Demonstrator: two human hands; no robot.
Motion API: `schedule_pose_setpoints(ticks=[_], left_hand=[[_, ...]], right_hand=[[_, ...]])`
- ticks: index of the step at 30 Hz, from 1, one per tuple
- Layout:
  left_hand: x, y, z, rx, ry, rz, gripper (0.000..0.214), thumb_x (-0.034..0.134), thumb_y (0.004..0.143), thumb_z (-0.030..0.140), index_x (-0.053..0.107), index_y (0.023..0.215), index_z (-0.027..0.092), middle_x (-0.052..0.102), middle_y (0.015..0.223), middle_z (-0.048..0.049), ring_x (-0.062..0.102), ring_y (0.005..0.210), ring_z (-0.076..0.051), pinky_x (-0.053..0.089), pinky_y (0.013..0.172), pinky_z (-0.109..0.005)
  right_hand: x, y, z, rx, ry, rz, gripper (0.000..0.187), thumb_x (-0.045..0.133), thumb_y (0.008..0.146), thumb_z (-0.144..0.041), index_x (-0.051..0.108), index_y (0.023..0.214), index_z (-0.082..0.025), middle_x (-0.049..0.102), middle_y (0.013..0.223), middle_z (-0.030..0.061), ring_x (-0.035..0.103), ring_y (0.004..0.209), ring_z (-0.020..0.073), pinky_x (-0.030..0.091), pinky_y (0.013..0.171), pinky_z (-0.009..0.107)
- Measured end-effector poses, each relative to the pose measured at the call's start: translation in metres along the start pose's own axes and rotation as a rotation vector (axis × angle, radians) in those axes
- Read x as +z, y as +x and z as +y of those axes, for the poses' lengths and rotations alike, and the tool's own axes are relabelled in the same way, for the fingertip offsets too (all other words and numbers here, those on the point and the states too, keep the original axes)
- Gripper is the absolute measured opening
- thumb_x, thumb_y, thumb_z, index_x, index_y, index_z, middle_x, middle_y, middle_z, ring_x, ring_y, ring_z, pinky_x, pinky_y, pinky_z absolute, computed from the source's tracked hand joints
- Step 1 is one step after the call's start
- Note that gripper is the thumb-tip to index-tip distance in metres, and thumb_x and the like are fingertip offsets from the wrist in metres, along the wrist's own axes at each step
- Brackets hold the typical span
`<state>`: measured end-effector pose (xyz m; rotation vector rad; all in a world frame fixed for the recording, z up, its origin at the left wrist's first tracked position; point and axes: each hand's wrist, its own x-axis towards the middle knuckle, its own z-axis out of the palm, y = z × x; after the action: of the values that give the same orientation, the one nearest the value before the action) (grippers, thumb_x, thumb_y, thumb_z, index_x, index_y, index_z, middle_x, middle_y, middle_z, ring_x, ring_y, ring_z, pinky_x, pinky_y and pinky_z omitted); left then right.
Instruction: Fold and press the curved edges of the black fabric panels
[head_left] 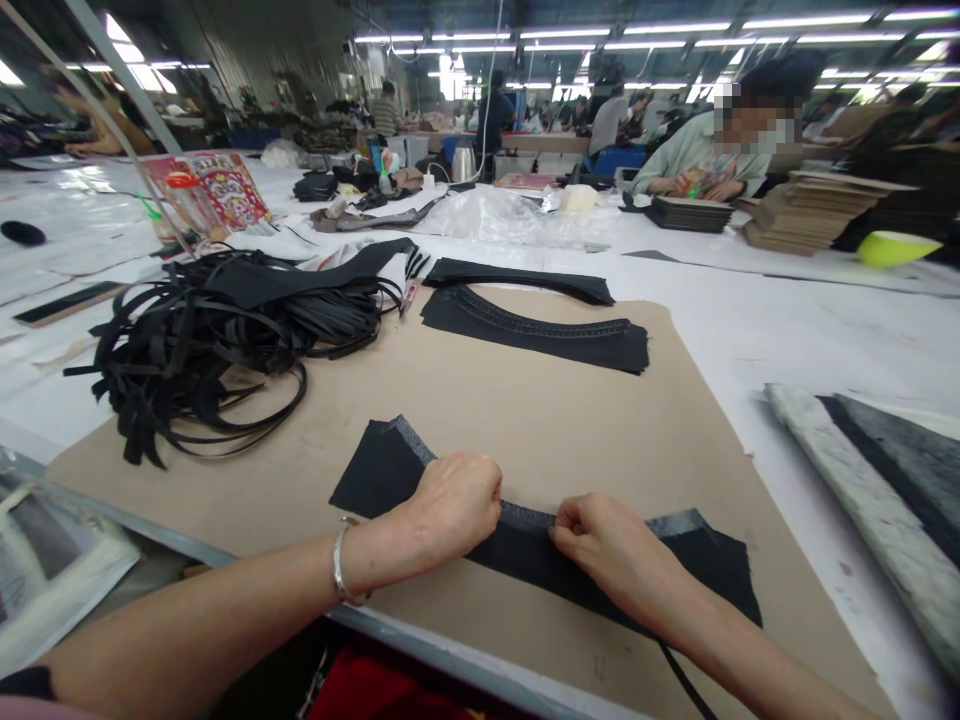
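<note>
A curved black fabric piece (517, 560) lies flat on brown board near the table's front edge. A greyish strip runs along its concave upper edge. My left hand (461, 500) is closed in a fist over that edge, left of the middle, its fingertips hidden. At the same edge, a short way to the right, my right hand (596, 535) pinches the fabric between thumb and bent fingers. Below my right forearm a narrow black strip (686, 680) trails toward the front edge.
Brown board (360, 400) covers the table before me. Two stacks of black pieces (536, 330) lie beyond, with a heap of black strips (210, 340) to the left. At right rests a pale mottled slab (855, 500). Across the table a person (705, 160) works beside stacked boards (817, 210).
</note>
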<state>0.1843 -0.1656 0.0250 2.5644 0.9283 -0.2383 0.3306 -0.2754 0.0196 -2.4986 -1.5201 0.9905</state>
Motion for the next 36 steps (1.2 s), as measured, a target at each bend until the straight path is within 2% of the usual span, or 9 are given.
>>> schedule_pose_setpoints(ticks=[7, 11, 17, 20, 22, 25, 27, 32, 36], left_hand=[[0.005, -0.002, 0.001, -0.014, 0.043, 0.001, 0.019, 0.050, 0.077, 0.018, 0.069, 0.076, 0.019, 0.071, 0.074, -0.0102, 0.068, 0.075, -0.027, 0.049, 0.066, -0.034], [0.011, -0.004, 0.001, -0.010, 0.067, 0.011, 0.018, 0.047, 0.082, 0.020, 0.064, 0.079, 0.018, 0.070, 0.077, -0.0095, 0.068, 0.075, -0.027, 0.048, 0.064, -0.034], [0.011, -0.014, 0.003, -0.045, 0.054, 0.080, 0.018, 0.056, 0.083, 0.021, 0.052, 0.100, 0.018, 0.066, 0.083, -0.0037, 0.064, 0.078, -0.023, 0.045, 0.067, -0.031], [0.013, -0.018, 0.001, 0.069, 0.094, 0.218, 0.010, 0.057, 0.085, 0.018, 0.054, 0.094, 0.020, 0.062, 0.098, -0.0044, 0.058, 0.095, -0.023, 0.043, 0.082, -0.036], [0.019, -0.019, -0.002, 0.213, 0.113, 0.291, 0.012, 0.053, 0.087, 0.013, 0.057, 0.095, 0.021, 0.060, 0.105, -0.0045, 0.054, 0.101, -0.023, 0.041, 0.088, -0.039], [0.031, -0.021, -0.008, 0.513, 0.075, 0.232, 0.022, 0.045, 0.092, 0.008, 0.060, 0.101, 0.021, 0.061, 0.105, -0.0035, 0.054, 0.097, -0.019, 0.044, 0.087, -0.034], [0.040, -0.023, -0.011, 0.633, 0.070, 0.180, 0.023, 0.042, 0.095, 0.009, 0.060, 0.106, 0.018, 0.062, 0.103, -0.0041, 0.055, 0.094, -0.018, 0.046, 0.086, -0.030], [0.050, -0.031, -0.011, 0.651, 0.184, 0.159, 0.036, 0.048, 0.094, 0.016, 0.049, 0.130, 0.018, 0.060, 0.103, -0.0056, 0.054, 0.093, -0.021, 0.048, 0.087, -0.034], [0.050, -0.034, -0.008, 0.634, 0.219, 0.163, 0.040, 0.050, 0.093, 0.016, 0.047, 0.133, 0.018, 0.059, 0.104, -0.0059, 0.053, 0.093, -0.021, 0.048, 0.085, -0.033]], right_hand=[[-0.002, -0.005, -0.003, -0.011, -0.091, 0.031, 0.024, 0.047, 0.081, -0.018, 0.065, 0.065, -0.016, 0.066, 0.064, 0.0071, 0.058, 0.059, 0.0158, 0.028, 0.052, 0.026], [0.002, -0.008, -0.006, -0.021, -0.187, 0.079, 0.024, 0.046, 0.084, -0.019, 0.067, 0.074, -0.014, 0.069, 0.073, 0.0124, 0.064, 0.068, 0.0223, 0.031, 0.054, 0.028], [0.005, -0.013, -0.009, -0.025, -0.280, 0.116, 0.024, 0.048, 0.087, -0.023, 0.069, 0.081, -0.014, 0.070, 0.077, 0.0151, 0.068, 0.074, 0.0273, 0.037, 0.056, 0.029], [0.005, -0.013, -0.008, -0.031, -0.291, 0.134, 0.024, 0.049, 0.087, -0.024, 0.069, 0.080, -0.013, 0.071, 0.077, 0.0150, 0.068, 0.075, 0.0271, 0.040, 0.058, 0.029], [0.005, -0.013, -0.008, -0.035, -0.290, 0.149, 0.024, 0.049, 0.086, -0.023, 0.070, 0.081, -0.014, 0.071, 0.078, 0.0150, 0.069, 0.075, 0.0268, 0.041, 0.059, 0.029], [0.006, -0.013, -0.007, -0.044, -0.279, 0.161, 0.024, 0.049, 0.086, -0.023, 0.070, 0.081, -0.014, 0.072, 0.079, 0.0142, 0.069, 0.075, 0.0252, 0.041, 0.059, 0.028], [0.006, -0.013, -0.007, -0.048, -0.273, 0.166, 0.024, 0.049, 0.085, -0.023, 0.071, 0.081, -0.014, 0.072, 0.079, 0.0140, 0.069, 0.074, 0.0247, 0.041, 0.058, 0.028], [0.003, -0.012, -0.008, -0.051, -0.268, 0.166, 0.023, 0.050, 0.085, -0.023, 0.071, 0.080, -0.013, 0.071, 0.078, 0.0153, 0.068, 0.075, 0.0258, 0.039, 0.057, 0.029], [-0.004, -0.011, -0.008, -0.049, -0.255, 0.139, 0.022, 0.052, 0.081, -0.021, 0.070, 0.072, -0.013, 0.070, 0.070, 0.0146, 0.067, 0.066, 0.0231, 0.032, 0.051, 0.027]])
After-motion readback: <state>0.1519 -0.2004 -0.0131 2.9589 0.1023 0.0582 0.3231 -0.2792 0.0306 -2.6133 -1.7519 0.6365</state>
